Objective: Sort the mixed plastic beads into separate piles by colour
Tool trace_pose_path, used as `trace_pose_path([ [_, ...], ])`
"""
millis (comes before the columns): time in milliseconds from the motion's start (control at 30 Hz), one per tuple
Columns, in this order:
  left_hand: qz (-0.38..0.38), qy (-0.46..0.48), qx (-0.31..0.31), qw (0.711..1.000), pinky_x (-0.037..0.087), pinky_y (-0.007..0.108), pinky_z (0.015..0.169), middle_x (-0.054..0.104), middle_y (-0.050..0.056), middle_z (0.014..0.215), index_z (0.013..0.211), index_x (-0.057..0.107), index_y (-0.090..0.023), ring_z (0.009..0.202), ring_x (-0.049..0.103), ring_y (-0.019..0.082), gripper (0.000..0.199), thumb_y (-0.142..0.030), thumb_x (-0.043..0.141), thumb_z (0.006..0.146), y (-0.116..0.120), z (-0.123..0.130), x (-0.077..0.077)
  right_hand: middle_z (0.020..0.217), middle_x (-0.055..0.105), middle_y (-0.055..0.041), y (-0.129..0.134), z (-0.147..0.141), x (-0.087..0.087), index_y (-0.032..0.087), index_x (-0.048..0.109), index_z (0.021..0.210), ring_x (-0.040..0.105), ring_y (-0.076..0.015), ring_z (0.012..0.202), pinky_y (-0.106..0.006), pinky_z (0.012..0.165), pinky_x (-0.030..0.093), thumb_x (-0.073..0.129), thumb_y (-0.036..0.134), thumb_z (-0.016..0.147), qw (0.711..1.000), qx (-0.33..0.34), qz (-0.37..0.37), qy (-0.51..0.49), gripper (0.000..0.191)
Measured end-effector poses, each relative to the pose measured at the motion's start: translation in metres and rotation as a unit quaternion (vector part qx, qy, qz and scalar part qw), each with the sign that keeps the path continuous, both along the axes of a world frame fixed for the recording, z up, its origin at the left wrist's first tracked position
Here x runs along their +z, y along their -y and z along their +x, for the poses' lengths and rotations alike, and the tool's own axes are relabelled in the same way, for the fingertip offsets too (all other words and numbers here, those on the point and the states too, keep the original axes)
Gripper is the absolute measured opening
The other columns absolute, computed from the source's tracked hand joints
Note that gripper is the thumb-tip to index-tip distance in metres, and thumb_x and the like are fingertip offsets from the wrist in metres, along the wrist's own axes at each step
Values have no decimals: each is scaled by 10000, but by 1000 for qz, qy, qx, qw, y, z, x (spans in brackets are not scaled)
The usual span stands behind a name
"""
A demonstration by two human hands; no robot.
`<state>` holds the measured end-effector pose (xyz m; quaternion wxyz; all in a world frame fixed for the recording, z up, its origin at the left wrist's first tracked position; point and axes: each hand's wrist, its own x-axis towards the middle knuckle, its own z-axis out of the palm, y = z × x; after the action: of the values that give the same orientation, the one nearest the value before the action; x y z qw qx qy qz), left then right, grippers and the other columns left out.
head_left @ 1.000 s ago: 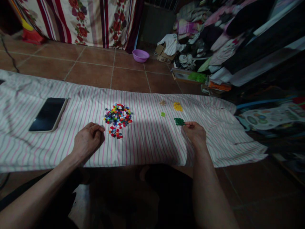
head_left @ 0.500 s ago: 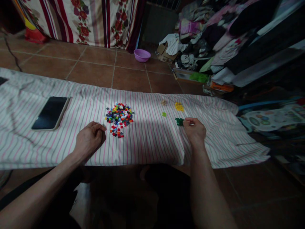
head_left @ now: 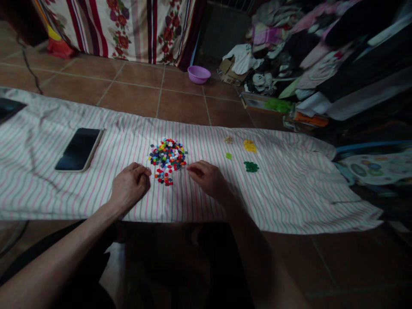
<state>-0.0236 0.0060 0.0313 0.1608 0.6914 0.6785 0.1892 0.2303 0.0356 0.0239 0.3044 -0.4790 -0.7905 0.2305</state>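
A: Head view, quick. Left hand?
B: Left hand [head_left: 130, 180] is over the striped cloth [head_left: 296, 189], just left of the mixed pile [head_left: 168, 153]. Fingers curled in, thumb up near the index finger. Can't tell if a piece is tucked in there.
A: Right hand?
B: Right hand [head_left: 207, 177] is on the other side, fingertips just beside the pile's lower right edge. Thumb and index finger close together, other fingers bent. Gap too small to read, so can't tell if they meet or grip a piece.
A: Where's the pile?
B: Middle of the cloth, between the hands. Small pieces, lots of colours: red, black, white, orange, blue, some green and yellow. Looser bits, many of them red, trail off its near side.
A: Sorted stuff?
B: Four little groups, right of the pile. Dark green group [head_left: 251, 166] nearest the person, yellow group [head_left: 249, 146] beyond it, light green group [head_left: 228, 156] to the left, beige group [head_left: 228, 140] behind that. All well apart from the mixed pile.
A: Rest?
B: Phone [head_left: 79, 149] lying flat, dark screen up, left of the left hand. Purple basin [head_left: 198, 75] on the tiled floor [head_left: 135, 94], near a flowered curtain [head_left: 138, 30].
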Motion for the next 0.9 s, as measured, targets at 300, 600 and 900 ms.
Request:
trace_pose_path([
  [300,-4,-1,-9,1000,461,295,746,673,19,1005,875,682,-216,884,638,182,316,-258,370,848,-1,-1,0,875,627,-40,-7,-37,-15,177,678,968,581,-140,768,-247,703,432,560,138,870,996,61,24,57,159],
  [600,-6,-5,-5,1000,458,291,733,677,15,1006,871,681,-219,889,639,178,305,-249,379,848,-1,2,3,962,619,-63,-7,-50,-13,192,648,1040,588,-168,844,-277,752,445,552,193,910,991,33,14,125,162],
  [900,-9,-10,-1,1000,452,282,706,678,6,1007,868,684,-229,875,643,172,296,-258,389,849,-1,3,3,873,614,-42,-7,-55,-5,191,649,898,574,-149,756,-263,704,439,551,178,889,992,47,14,114,99],
])
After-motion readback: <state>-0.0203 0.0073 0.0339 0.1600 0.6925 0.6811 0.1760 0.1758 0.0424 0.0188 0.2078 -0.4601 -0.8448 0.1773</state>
